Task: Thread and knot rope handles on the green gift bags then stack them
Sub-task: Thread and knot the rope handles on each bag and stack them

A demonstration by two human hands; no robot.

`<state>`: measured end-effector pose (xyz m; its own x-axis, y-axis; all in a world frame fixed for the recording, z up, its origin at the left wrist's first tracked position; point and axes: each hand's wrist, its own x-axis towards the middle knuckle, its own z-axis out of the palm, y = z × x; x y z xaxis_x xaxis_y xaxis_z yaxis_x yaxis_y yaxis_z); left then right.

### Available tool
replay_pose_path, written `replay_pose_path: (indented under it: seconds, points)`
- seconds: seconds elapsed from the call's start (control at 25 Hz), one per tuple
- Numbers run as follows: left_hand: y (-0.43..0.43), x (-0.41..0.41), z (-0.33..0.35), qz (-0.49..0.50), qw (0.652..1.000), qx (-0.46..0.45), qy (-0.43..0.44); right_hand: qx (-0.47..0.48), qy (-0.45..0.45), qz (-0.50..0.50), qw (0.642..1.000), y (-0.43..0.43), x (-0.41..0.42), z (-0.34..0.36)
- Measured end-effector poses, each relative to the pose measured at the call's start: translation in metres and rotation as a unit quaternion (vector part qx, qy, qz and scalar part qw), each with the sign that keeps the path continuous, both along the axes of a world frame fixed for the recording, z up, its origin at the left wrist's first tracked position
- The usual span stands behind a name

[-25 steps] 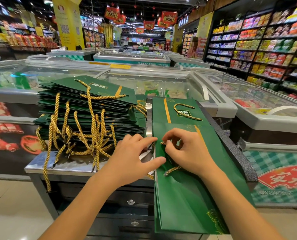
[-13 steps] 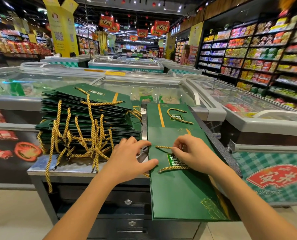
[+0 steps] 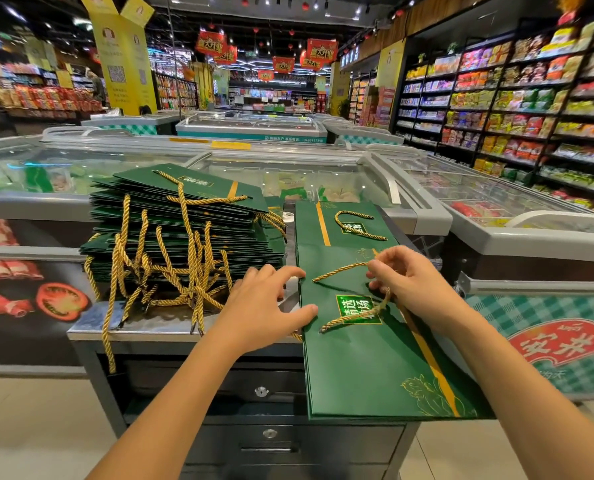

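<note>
Green gift bag [image 3: 358, 368] lies flat on the worktop [image 3: 143, 325], just in front of the person toward 1 o'clock, and its near end hangs over the worktop's edge. It looks like stiff coated paper, light and a little slippery, so I judge it would slide if the cord is pulled with nothing holding it down. The left hand [image 3: 264, 306] seems to do this job. Its fingers are spread and relaxed, with thumb and forefinger touching the bag's left edge, and it grasps nothing. The right hand [image 3: 415, 285] is curled round the rope handle [image 3: 340, 270], a twisted gold cord that looks soft and limp. Two strands run from this hand across the bag's face toward 9 o'clock.

The best place to take hold, I think, is close to the cord's end, where it meets the paper. Whether a knot is tied there I cannot tell.

Beyond, at 12 o'clock, a second bag [image 3: 323, 223] lies flat with its own handle looped on top. At 10 o'clock stands the stack [image 3: 184, 230] of bags that already carry cords, which hang over its front. Farther away are glass-topped freezers [image 3: 288, 174].
</note>
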<state>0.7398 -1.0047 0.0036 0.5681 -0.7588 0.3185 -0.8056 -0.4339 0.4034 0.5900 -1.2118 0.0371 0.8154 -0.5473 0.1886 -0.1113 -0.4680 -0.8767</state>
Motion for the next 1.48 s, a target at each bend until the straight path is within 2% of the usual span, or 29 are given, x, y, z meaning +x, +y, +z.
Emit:
replay_pose_path:
  seconds: [0.08,0.2,0.24,0.4,0.6,0.68,0.76,0.8,0.88,1.0,1.08,1.16,1.28,1.36,1.48]
  points:
    - [0.0,0.001,-0.001,-0.001,1.0,-0.006,0.002,-0.07,0.019,0.058,0.996,-0.001,-0.013,0.003]
    - [-0.001,0.001,-0.001,-0.001,1.0,-0.001,-0.006,-0.19,0.138,0.185,0.954,0.002,-0.031,-0.002]
    - [-0.001,0.001,-0.002,0.001,1.0,0.001,-0.007,-0.205,0.145,0.195,0.948,0.002,-0.033,-0.007]
    - [-0.002,0.001,-0.002,0.002,1.0,0.006,-0.014,-0.223,0.065,0.136,0.963,0.001,-0.03,-0.021]
    - [-0.001,-0.002,0.0,0.002,1.0,-0.001,-0.01,-0.225,0.057,0.12,0.965,0.003,-0.029,-0.024]
    - [-0.001,-0.004,0.001,0.002,1.0,-0.019,0.002,-0.202,0.029,0.061,0.977,0.003,-0.03,-0.025]
    - [-0.003,-0.006,0.001,0.011,1.0,-0.023,0.007,-0.216,0.023,-0.045,0.975,-0.002,-0.031,-0.025]
    - [-0.004,-0.007,0.001,0.017,1.0,-0.018,0.002,-0.253,0.05,-0.105,0.96,-0.004,-0.033,-0.024]
    - [-0.005,-0.007,0.0,0.023,1.0,-0.014,-0.011,-0.346,0.147,-0.198,0.905,-0.004,-0.036,-0.02]
    - [-0.005,-0.008,0.001,0.019,0.999,-0.026,-0.012,-0.432,0.27,-0.229,0.829,0.008,-0.035,-0.017]
    - [-0.004,-0.007,0.001,0.011,0.999,-0.04,0.001,-0.447,0.311,-0.229,0.807,0.013,-0.032,-0.015]
    - [-0.002,-0.007,0.003,-0.003,0.996,-0.076,0.042,-0.425,0.307,-0.228,0.821,0.012,-0.032,-0.016]
    - [-0.001,-0.008,0.005,-0.021,0.987,-0.12,0.108,-0.334,0.237,-0.217,0.886,0.007,-0.038,-0.016]
    - [0.0,-0.008,0.007,-0.03,0.977,-0.144,0.154,-0.282,0.19,-0.205,0.918,0.003,-0.042,-0.015]
    - [0.003,-0.008,0.011,-0.04,0.945,-0.205,0.253,-0.272,0.168,-0.209,0.924,-0.001,-0.046,-0.015]
